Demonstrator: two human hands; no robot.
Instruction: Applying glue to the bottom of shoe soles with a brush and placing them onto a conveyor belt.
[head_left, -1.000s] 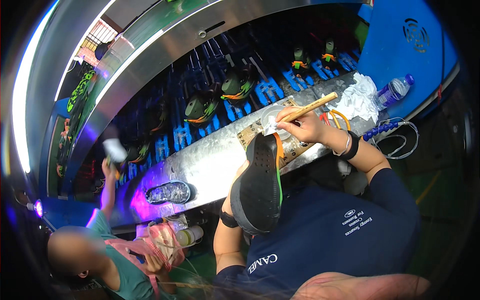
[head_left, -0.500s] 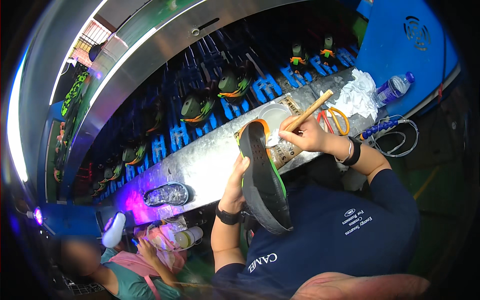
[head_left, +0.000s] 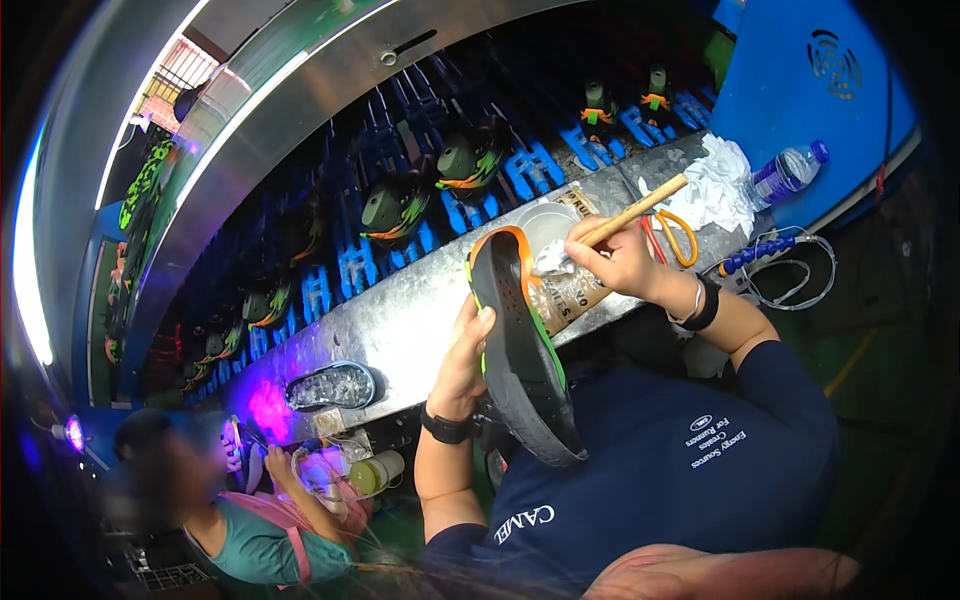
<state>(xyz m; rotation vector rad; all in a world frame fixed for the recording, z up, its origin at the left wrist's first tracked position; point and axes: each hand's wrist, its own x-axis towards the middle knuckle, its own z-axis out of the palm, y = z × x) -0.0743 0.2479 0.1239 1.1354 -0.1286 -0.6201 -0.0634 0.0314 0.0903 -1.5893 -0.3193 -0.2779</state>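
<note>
A black shoe sole [head_left: 522,385] with an orange rim at the far end and a green edge stands tilted in front of my chest. My left hand [head_left: 462,355] grips its left side, thumb along the edge. In my right hand [head_left: 618,260] is a brush [head_left: 640,208], its wooden handle pointing up and right. The brush's whitish end sits close to the sole's orange rim; whether it touches, I cannot tell. Just beyond is a round pale bowl [head_left: 540,222], on brown printed paper [head_left: 570,300] that covers part of the metal bench [head_left: 420,330].
Crumpled white paper [head_left: 718,185], a bottle [head_left: 790,172], orange-handled scissors [head_left: 682,240] and a blue hose [head_left: 757,257] lie right. Shoes [head_left: 395,210] sit on blue holders behind the bench. Left are a clear-topped sole [head_left: 335,386] and a co-worker [head_left: 265,535] handling a shoe [head_left: 238,450].
My right hand and the brush have shifted slightly right and up. The sole has tilted a little leftward. The co-worker has leaned in and the shoe there has moved nearer the bench.
</note>
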